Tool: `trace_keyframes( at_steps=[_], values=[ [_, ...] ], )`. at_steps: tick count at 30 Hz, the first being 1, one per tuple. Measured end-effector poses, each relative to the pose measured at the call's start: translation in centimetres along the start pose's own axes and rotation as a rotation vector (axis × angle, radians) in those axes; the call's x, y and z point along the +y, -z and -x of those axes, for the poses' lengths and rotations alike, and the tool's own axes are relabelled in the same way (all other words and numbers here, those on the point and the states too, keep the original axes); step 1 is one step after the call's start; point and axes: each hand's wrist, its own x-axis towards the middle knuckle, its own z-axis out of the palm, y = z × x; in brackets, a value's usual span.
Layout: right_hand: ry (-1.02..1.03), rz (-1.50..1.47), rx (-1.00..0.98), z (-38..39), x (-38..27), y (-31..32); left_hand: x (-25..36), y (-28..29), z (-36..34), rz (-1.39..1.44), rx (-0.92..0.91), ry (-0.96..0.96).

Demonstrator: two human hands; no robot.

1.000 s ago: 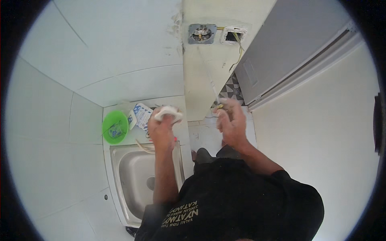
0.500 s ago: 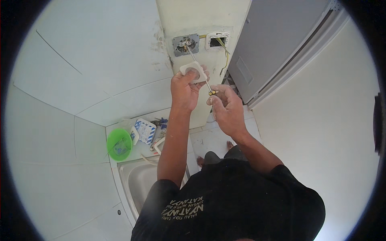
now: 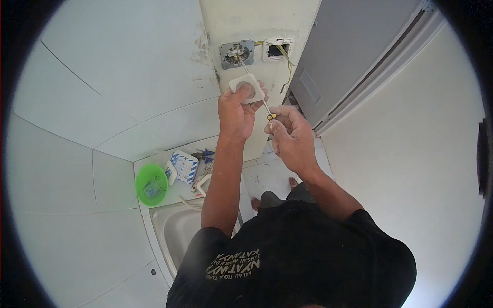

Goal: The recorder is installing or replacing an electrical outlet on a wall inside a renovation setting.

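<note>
I see the socket [image 3: 236, 53] at twelve o'clock above the cover plate [image 3: 247, 87], the bowl [image 3: 151, 184] and sink [image 3: 177, 231] at eight.

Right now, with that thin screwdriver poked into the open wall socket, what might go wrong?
The slim metal-shafted screwdriver in the right hand reaches the grey uncovered socket insert, beside loose yellow wires; a shock seems possible if the circuit is live. The white square socket cover, pinched in the left hand, could drop toward the steel sink.

Black short-sleeved T-shirt, pale printed lettering on chest; bare forearms.
</note>
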Motion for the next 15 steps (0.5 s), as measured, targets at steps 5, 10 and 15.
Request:
trace_keyframes(
  at_steps=[5,10,15],
  values=[
    [-0.15,-0.198,-0.062,0.1,-1.7,0.1,0.2,0.1,0.0,0.022,0.005,0.0],
    [-0.389,-0.738,-0.111,0.1,-2.9,0.2,0.6,-0.6,0.3,0.082,0.066,0.039],
    [-0.373,-0.701,-0.111,0.3,-2.4,0.0,0.4,-0.7,0.3,0.124,0.119,0.028]
  ],
)
